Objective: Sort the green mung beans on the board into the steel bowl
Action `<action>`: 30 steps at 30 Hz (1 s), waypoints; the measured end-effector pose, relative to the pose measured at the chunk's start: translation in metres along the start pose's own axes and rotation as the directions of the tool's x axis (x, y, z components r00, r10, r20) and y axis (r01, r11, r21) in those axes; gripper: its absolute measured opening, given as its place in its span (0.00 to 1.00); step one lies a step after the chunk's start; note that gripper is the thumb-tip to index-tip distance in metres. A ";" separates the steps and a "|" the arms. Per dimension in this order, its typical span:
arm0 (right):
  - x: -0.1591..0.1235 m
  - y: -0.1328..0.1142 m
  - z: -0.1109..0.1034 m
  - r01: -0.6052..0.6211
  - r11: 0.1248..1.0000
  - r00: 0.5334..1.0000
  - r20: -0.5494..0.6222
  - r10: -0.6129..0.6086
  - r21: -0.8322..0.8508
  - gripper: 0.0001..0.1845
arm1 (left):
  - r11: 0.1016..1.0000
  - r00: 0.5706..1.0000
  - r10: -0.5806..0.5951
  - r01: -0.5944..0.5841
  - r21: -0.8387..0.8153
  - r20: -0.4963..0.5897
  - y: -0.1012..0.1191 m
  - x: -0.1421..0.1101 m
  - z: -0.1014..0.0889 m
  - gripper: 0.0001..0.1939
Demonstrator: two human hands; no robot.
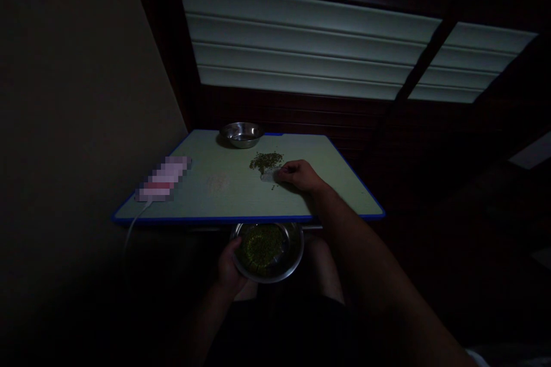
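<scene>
A small pile (267,161) of green grains lies on the table (344,200), just beyond its middle; take it as the centre of the clock. Touching it towards six o'clock is a thin clear sheet (269,175), whose finer shape is too dim to tell, and a few stray grains (274,187) lie just past that. Between three and four o'clock is the right hand (300,175), its fingers curled in and pinching the sheet's right end. At six o'clock, below the table's near edge, hangs a steel bowl (297,257) with more green grains inside. The left hand (231,266) grasps this bowl from its eight o'clock side, the thumb over the rim, and the person's legs (328,266) are beneath. Near the pile at ten o'clock, by the far edge, stands a second bowl (241,135). Well out at nine o'clock lies a pixelated device (164,179) with a pale cable (136,219) running off the table. Beyond everything, from twelve to two, pale panels (301,40) sit in a dark frame.
</scene>
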State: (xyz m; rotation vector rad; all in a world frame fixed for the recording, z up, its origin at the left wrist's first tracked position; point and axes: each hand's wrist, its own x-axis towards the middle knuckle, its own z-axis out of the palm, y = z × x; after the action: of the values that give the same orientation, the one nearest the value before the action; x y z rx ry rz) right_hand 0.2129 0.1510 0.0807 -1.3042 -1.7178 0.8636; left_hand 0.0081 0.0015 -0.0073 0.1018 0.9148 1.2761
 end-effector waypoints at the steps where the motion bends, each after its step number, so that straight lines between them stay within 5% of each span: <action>1: 0.001 0.001 0.001 -0.002 1.000 1.000 -0.014 0.001 -0.023 0.11 | 1.000 1.000 -0.001 0.001 -0.002 0.008 0.000 0.000 -0.001 0.10; 14: 0.005 0.001 0.004 -0.021 0.943 0.965 -0.253 -0.068 -0.333 0.07 | 1.000 1.000 -0.006 0.006 -0.019 0.018 -0.002 0.001 -0.002 0.09; 25: 0.007 0.006 0.003 0.012 0.980 0.953 -0.294 -0.071 -0.199 0.09 | 1.000 0.998 -0.006 0.008 -0.029 0.060 -0.001 0.002 -0.003 0.10; 30: 0.005 0.005 0.004 0.129 0.964 0.972 -0.164 -0.170 -0.234 0.08 | 1.000 0.999 0.002 -0.001 -0.011 0.045 -0.002 0.002 -0.004 0.10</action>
State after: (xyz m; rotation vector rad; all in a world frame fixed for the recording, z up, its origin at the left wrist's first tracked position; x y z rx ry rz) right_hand 0.2107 0.1571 0.0758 -1.3324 -1.7762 0.4590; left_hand 0.0071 0.0008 -0.0120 0.1226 0.8690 1.2753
